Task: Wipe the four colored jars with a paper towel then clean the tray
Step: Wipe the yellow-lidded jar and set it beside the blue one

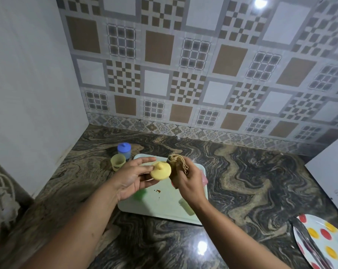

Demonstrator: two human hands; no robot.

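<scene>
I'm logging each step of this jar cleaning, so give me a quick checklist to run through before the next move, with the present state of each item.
1. Yellow knobbed plastic lid held by the left hand: ok.
2. Folded brown paper towel gripped in the right hand: ok.
3. Towel touching the lid: cannot tell.
4. Open yellow plastic jar upright on the marbled counter, off the pale green tray: ok.
5. Blue lidded jar upright behind it: ok.
6. Tray clean: not ok, brown stain remains.
</scene>
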